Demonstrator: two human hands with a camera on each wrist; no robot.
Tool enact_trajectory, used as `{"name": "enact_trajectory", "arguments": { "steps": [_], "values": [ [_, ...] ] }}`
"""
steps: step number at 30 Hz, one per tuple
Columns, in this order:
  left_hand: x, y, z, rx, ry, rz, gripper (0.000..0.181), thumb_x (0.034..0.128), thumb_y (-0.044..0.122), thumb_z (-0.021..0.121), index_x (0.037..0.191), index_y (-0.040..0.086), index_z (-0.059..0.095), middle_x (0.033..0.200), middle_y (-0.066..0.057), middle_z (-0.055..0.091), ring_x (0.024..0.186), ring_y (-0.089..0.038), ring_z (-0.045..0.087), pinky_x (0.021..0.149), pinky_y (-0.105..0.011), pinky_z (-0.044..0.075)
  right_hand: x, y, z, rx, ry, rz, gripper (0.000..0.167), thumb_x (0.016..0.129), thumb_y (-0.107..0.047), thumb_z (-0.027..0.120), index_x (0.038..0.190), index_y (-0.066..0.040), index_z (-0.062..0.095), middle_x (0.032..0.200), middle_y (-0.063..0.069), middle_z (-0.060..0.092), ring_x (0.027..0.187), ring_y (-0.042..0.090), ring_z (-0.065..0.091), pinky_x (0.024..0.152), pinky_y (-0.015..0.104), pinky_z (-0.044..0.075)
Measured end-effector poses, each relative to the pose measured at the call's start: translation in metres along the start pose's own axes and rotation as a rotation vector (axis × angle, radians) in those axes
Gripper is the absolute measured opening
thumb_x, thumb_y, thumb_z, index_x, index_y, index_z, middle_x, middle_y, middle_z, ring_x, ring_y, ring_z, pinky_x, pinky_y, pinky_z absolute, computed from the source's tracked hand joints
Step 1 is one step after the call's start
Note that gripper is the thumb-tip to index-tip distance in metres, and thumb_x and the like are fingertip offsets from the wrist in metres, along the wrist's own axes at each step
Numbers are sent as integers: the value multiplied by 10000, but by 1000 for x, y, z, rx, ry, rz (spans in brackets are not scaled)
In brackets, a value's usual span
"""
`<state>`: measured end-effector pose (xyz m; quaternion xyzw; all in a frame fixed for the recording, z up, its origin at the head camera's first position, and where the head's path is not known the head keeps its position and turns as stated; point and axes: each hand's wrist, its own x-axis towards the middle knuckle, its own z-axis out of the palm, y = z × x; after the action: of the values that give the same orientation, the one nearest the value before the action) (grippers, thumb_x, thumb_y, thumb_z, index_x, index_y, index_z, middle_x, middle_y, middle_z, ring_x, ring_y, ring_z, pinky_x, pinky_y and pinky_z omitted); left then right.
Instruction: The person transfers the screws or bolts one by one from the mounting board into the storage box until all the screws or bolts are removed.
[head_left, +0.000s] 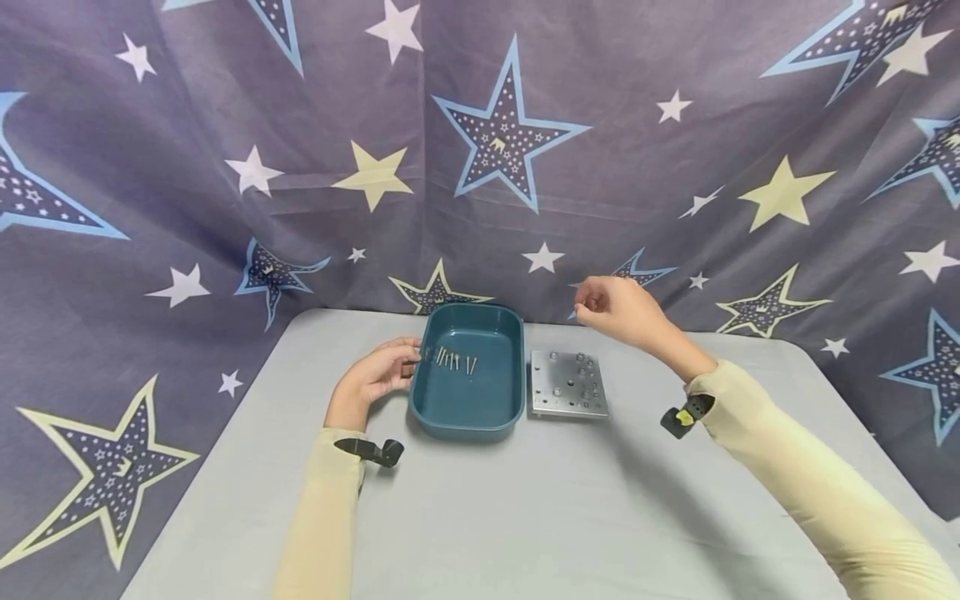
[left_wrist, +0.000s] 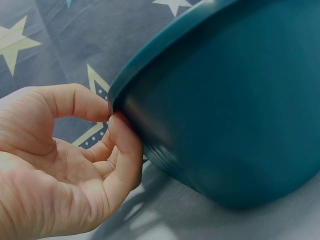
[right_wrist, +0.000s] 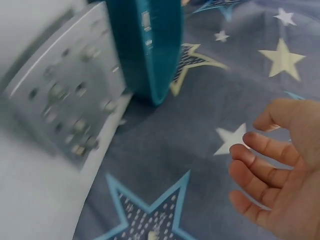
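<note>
A teal plastic bin (head_left: 468, 404) stands on the table, with several long thin screws (head_left: 453, 359) lying inside it. My left hand (head_left: 378, 372) is at the bin's left side. In the left wrist view, the thumb and a finger of that hand (left_wrist: 75, 145) pinch the bin's rim (left_wrist: 150, 52). Right of the bin sits a square metal plate (head_left: 551, 386) with holes and several bolt heads or studs. Raised above and beyond the plate, my right hand (head_left: 618, 308) touches nothing. Its fingers are loosely bent and hold nothing in the right wrist view (right_wrist: 285, 175).
A pale cloth covers the table (head_left: 600, 517). Behind it hangs a dark curtain (head_left: 465, 233) printed with stars, close to the table's back edge. The plate stands just right of the bin with a narrow gap between them.
</note>
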<state>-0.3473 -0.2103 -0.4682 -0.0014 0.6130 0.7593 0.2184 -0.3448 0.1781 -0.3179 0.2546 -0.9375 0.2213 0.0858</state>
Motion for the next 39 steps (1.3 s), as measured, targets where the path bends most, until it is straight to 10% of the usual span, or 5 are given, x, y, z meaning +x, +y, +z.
{"name": "enact_trajectory", "arguments": {
  "steps": [17,39],
  "values": [
    [0,-1,-1,-14,-6,3,282,985,-7,387,1261,51,414,994,-9,601,854,-119,601,717,-270,537,-19,46,30,-420,2,-191,137,818,-146,699,933,-72,686,866,80,660,804,264,574,736,445,490],
    [-2,1,1,-20,-7,0,335,981,-3,401,1316,-1,393,998,-17,605,875,-135,605,714,-272,534,-25,61,61,-444,-97,-219,205,726,-132,794,849,-102,633,829,67,598,844,287,554,780,484,475]
  ]
}}
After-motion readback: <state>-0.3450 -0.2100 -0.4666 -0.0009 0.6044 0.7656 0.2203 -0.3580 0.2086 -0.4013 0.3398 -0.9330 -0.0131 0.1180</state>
